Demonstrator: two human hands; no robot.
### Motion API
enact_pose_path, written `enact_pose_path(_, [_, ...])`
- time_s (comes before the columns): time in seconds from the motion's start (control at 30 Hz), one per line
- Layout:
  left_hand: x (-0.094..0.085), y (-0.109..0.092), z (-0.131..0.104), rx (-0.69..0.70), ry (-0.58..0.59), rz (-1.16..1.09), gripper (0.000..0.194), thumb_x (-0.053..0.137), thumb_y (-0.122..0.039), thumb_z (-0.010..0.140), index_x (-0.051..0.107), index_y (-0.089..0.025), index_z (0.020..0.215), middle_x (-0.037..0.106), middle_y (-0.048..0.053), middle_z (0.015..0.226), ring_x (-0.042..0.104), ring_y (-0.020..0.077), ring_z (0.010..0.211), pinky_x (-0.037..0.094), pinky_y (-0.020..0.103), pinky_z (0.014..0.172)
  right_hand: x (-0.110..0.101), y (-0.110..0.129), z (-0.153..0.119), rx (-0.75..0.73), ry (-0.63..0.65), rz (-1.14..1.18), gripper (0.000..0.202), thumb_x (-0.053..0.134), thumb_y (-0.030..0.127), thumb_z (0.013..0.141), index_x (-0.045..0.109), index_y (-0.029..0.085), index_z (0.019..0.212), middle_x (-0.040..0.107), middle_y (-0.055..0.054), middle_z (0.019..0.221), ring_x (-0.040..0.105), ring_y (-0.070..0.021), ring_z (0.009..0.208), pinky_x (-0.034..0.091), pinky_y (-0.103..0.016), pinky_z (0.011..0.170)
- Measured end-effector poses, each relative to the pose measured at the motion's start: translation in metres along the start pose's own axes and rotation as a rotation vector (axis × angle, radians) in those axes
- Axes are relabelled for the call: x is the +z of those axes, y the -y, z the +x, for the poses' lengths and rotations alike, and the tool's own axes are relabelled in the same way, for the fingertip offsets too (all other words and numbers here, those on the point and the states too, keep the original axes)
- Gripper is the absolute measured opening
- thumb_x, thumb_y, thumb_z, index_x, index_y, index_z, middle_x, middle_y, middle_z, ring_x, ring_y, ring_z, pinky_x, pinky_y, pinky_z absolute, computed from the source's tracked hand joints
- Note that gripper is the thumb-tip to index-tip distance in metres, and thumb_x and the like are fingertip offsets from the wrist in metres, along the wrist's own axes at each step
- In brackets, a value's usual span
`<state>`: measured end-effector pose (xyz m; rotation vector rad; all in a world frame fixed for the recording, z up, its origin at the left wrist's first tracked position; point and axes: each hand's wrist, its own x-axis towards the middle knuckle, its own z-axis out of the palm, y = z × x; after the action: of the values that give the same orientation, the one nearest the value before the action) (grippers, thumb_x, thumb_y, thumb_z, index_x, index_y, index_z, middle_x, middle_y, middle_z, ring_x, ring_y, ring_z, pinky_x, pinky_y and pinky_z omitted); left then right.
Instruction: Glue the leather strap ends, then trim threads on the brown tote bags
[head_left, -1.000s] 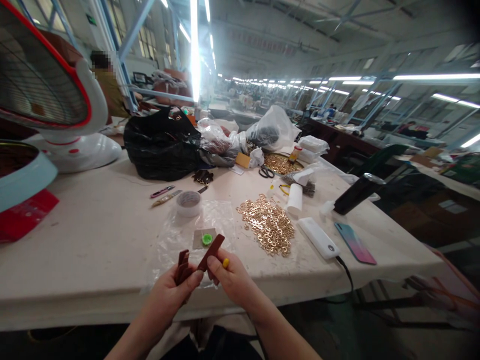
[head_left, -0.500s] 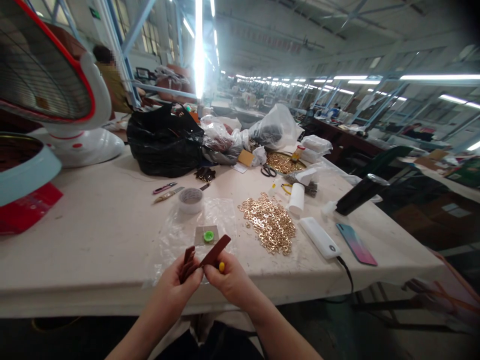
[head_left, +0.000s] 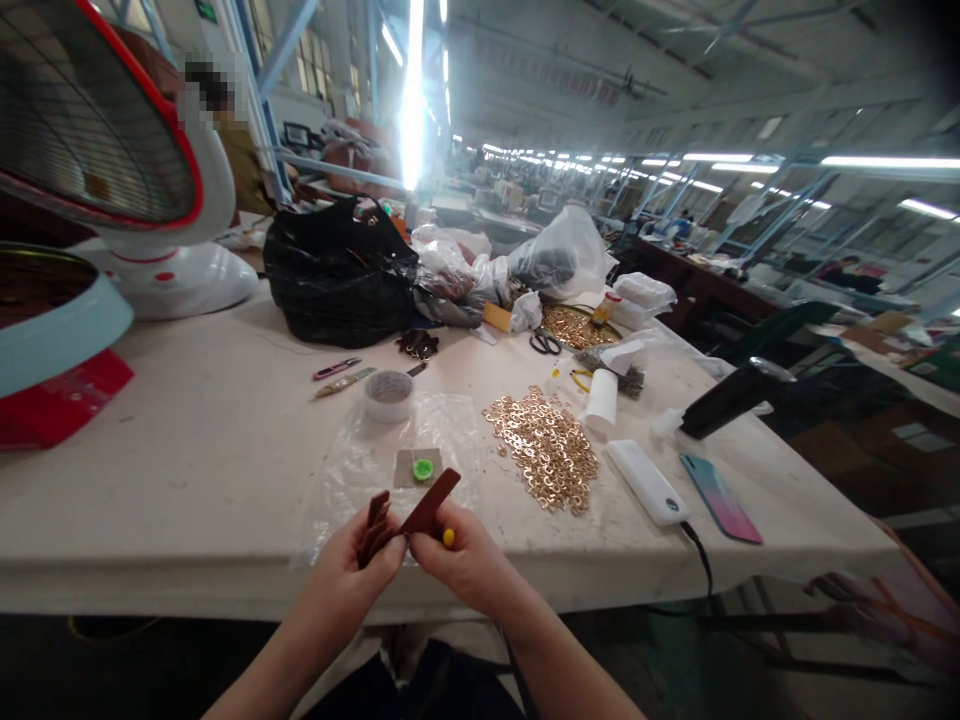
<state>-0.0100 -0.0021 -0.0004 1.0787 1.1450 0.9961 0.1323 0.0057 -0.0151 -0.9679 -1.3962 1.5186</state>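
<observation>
- Rows of ceiling lamps [head_left: 742, 157] are seen above a workshop; a tabletop [head_left: 225, 470] covered with pale cloth is set in front.
- Left hand [head_left: 345, 565] is closed around a small bundle of brown strips [head_left: 375, 540], held over the middle of the tabletop's near edge.
- Right hand [head_left: 465, 560] is clenched on a long brown strip [head_left: 431, 503], which is slanted up and away; a yellow tip [head_left: 448, 538] is noted at this hand, the remainder being hidden. Both hands are brought together at the fingers.
- Just beyond, a clear plastic sheet [head_left: 337, 490] is laid flat, with a green cup [head_left: 423, 469] on a small grey plate [head_left: 405, 468]; a tape roll [head_left: 389, 397] is placed at its far side.
- Gold rings [head_left: 544, 450] are heaped beside the sheet, toward the right edge.
- Nearer the right edge, a white power bank [head_left: 645, 480] and a phone [head_left: 720, 497] are laid side by side.
- Toward the far edge, a black bag [head_left: 337, 270] and scissors [head_left: 545, 343] are found.
- By the left edge, a fan [head_left: 180, 280] is stood.
</observation>
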Motion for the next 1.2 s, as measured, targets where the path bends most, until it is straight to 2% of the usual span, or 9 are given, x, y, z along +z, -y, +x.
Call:
enact_pose_path(0.3, [-0.009, 0.009, 0.008, -0.046, -0.068, 0.000, 0.028, 0.072, -0.039, 0.051, 0.058, -0.018, 0.065, 0.060, 0.002, 0.066, 0.058, 0.0195, 0.067, 0.047, 0.026, 0.061, 0.003, 0.000, 0.006, 0.007, 0.021, -0.057, 0.010, 0.054, 0.026, 0.073, 0.052, 0.017, 0.076, 0.043, 0.004, 0.065, 0.037, -0.0083, 0.056, 0.031, -0.022, 0.053])
enact_pose_path(0.4, [-0.039, 0.018, 0.022, -0.062, -0.199, 0.185, 0.030, 0.066, -0.044, 0.056, 0.057, -0.019, 0.071, 0.061, 0.002, 0.066, 0.058, 0.0202, 0.066, 0.045, 0.026, 0.058, 0.002, -0.005, 0.011, 0.056, -0.072, -0.004, 0.021, 0.057, 0.036, 0.074, 0.052, 0.018, 0.084, 0.039, 0.006, 0.061, 0.033, -0.0080, 0.053, 0.029, -0.021, 0.050])
enact_pose_path(0.53, [-0.102, 0.025, 0.044, -0.092, -0.402, 0.680, 0.025, 0.059, -0.043, 0.059, 0.058, -0.020, 0.068, 0.062, 0.004, 0.065, 0.060, 0.0258, 0.072, 0.041, 0.030, 0.064, 0.000, -0.012, 0.012, 0.076, -0.198, 0.021, 0.031, 0.056, 0.045, 0.075, 0.050, 0.018, 0.088, 0.034, 0.007, 0.059, 0.029, -0.0078, 0.051, 0.025, -0.021, 0.048])
enact_pose_path(0.63, [-0.139, 0.027, 0.052, -0.130, -0.483, 0.782, 0.021, 0.060, -0.041, 0.057, 0.056, -0.021, 0.059, 0.058, 0.005, 0.056, 0.058, 0.0301, 0.067, 0.038, 0.033, 0.061, 0.004, -0.016, 0.007, 0.108, -0.130, -0.018, 0.029, 0.056, 0.045, 0.075, 0.052, 0.018, 0.084, 0.036, 0.006, 0.059, 0.031, -0.0083, 0.052, 0.026, -0.022, 0.049])
enact_pose_path(0.73, [-0.152, 0.024, 0.047, -0.113, -0.513, 0.762, 0.027, 0.062, -0.046, 0.057, 0.057, -0.020, 0.062, 0.059, 0.006, 0.060, 0.057, 0.0288, 0.069, 0.037, 0.032, 0.062, 0.010, -0.017, 0.002, 0.146, -0.058, -0.096, 0.026, 0.054, 0.041, 0.075, 0.052, 0.017, 0.083, 0.037, 0.006, 0.059, 0.032, -0.0088, 0.052, 0.027, -0.022, 0.049])
enact_pose_path(0.83, [-0.134, 0.016, 0.030, -0.078, -0.538, 0.606, 0.034, 0.055, -0.050, 0.065, 0.056, -0.019, 0.077, 0.057, 0.002, 0.065, 0.054, 0.0204, 0.063, 0.038, 0.028, 0.056, 0.014, -0.014, 0.000, 0.135, -0.057, -0.189, 0.021, 0.052, 0.038, 0.077, 0.053, 0.017, 0.081, 0.040, 0.004, 0.061, 0.035, -0.0095, 0.054, 0.029, -0.022, 0.050])
enact_pose_path(0.97, [-0.070, 0.002, 0.005, -0.122, -0.400, -0.211, 0.034, 0.065, -0.035, 0.061, 0.057, -0.016, 0.088, 0.052, -0.004, 0.063, 0.046, 0.0087, 0.049, 0.038, 0.021, 0.048, 0.028, -0.009, 0.000, 0.130, 0.079, -0.331, 0.016, 0.052, 0.031, 0.079, 0.058, 0.018, 0.084, 0.047, 0.003, 0.065, 0.041, -0.0107, 0.060, 0.031, -0.022, 0.054])
enact_pose_path(1.03, [-0.038, -0.003, -0.002, -0.128, -0.317, -0.453, 0.036, 0.071, -0.031, 0.060, 0.058, -0.016, 0.091, 0.056, -0.003, 0.066, 0.051, 0.0083, 0.054, 0.043, 0.020, 0.053, 0.034, -0.008, -0.003, 0.110, 0.162, -0.385, 0.010, 0.054, 0.027, 0.078, 0.057, 0.018, 0.081, 0.048, 0.003, 0.066, 0.042, -0.0104, 0.060, 0.031, -0.022, 0.055])
enact_pose_path(1.2, [-0.007, -0.004, -0.001, -0.068, -0.279, -0.520, 0.043, 0.074, -0.039, 0.063, 0.056, -0.017, 0.095, 0.065, 0.000, 0.078, 0.062, 0.0135, 0.071, 0.050, 0.025, 0.070, 0.026, -0.009, -0.012, 0.084, 0.095, -0.453, 0.020, 0.046, 0.025, 0.082, 0.050, 0.017, 0.065, 0.041, 0.004, 0.059, 0.036, -0.0093, 0.056, 0.027, -0.021, 0.052])
